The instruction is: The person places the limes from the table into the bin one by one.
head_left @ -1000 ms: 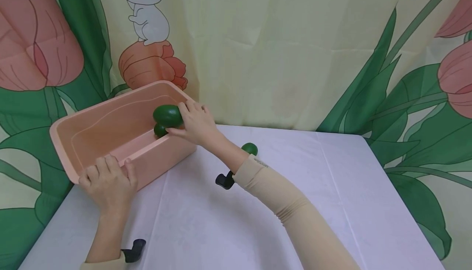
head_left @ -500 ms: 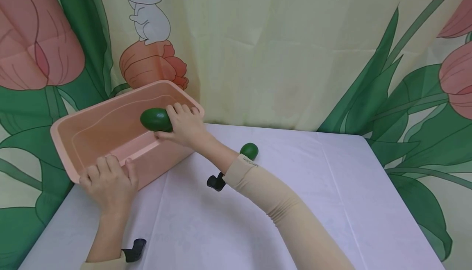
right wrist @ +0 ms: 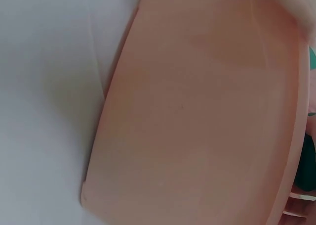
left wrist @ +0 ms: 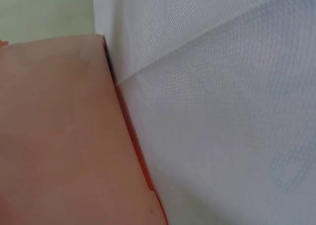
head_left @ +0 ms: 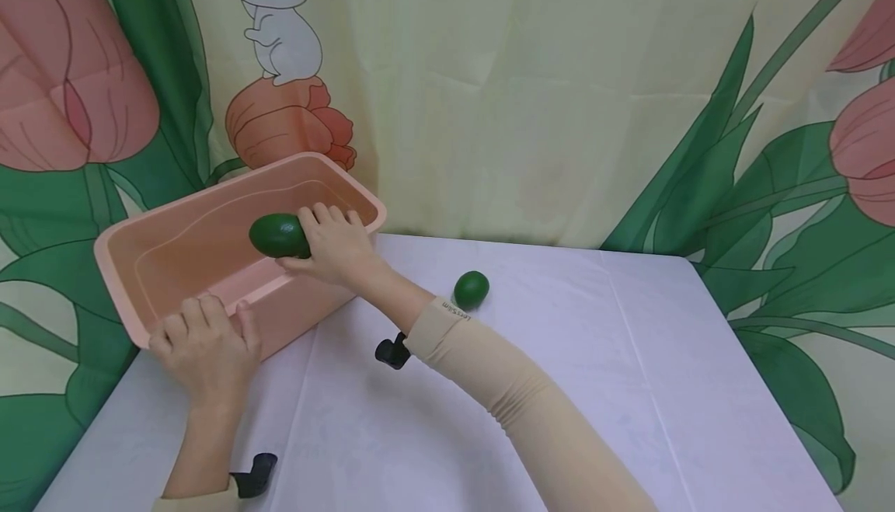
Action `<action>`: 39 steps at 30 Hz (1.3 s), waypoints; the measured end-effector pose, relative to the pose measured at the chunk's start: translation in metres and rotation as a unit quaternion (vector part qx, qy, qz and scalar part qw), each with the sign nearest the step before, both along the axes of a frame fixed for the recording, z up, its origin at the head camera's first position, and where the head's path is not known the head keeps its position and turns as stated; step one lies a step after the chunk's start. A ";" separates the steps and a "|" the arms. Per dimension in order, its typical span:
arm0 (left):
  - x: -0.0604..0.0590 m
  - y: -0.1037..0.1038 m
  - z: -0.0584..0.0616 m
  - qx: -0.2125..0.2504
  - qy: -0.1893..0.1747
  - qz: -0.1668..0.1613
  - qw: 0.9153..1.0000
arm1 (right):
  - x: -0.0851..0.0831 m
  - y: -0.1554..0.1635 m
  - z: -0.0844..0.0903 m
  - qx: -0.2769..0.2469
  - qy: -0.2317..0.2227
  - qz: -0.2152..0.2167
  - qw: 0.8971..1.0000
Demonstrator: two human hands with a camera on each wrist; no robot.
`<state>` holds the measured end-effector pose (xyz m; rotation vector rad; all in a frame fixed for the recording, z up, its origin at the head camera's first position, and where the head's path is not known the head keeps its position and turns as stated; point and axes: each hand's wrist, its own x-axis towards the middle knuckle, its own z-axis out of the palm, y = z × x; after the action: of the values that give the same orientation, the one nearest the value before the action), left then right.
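My right hand (head_left: pixel 334 248) grips one end of a glossy dark green avocado (head_left: pixel 280 235) over the inside of a pink plastic tub (head_left: pixel 308 302). In the right wrist view a sliver of dark green (right wrist: pixel 307 163) shows past the tub's rim. My left hand (head_left: pixel 210 345) holds the near rim at the tub's left end, fingers hooked over the edge. A second, smaller-looking green avocado (head_left: pixel 471 290) lies on the white cloth beside my right forearm. The part of the tub floor behind my right hand is hidden.
The white-covered table (head_left: pixel 559 388) spreads to the right of the tub. Behind it hangs a curtain (head_left: pixel 489 108) printed with tulips and a white animal. A black clip-like piece (head_left: pixel 393 352) sits at the right wrist, another (head_left: pixel 255 475) at the left.
My right hand has moved left and slightly down with the avocado. A smaller green item seen below it in the tub is now hidden. The left hand and the tub stay put.
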<state>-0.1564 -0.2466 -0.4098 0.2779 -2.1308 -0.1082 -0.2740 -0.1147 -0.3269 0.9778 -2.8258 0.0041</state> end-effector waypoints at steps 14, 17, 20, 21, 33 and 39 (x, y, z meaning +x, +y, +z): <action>-0.002 0.000 -0.001 -0.003 0.012 0.003 1.000 | 0.003 -0.007 -0.002 -0.015 -0.018 0.000 1.000; -0.002 0.000 -0.001 0.000 0.009 0.003 1.000 | 0.004 -0.008 -0.003 -0.018 -0.021 -0.002 1.000; -0.001 0.000 0.000 0.000 0.009 0.004 1.000 | 0.004 -0.010 -0.004 -0.022 -0.021 -0.004 1.000; -0.001 0.000 0.000 0.000 0.007 0.004 1.000 | 0.004 -0.010 -0.004 -0.023 -0.019 -0.004 1.000; 0.000 0.000 0.001 0.002 -0.002 0.004 1.000 | 0.006 -0.011 -0.007 -0.021 -0.008 -0.002 1.000; 0.000 0.000 0.001 0.001 -0.001 0.003 1.000 | 0.008 -0.011 -0.007 -0.009 -0.015 0.003 1.000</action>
<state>-0.1561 -0.2470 -0.4091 0.2868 -2.1311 -0.1066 -0.2661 -0.1260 -0.3338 0.9902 -2.8453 0.0459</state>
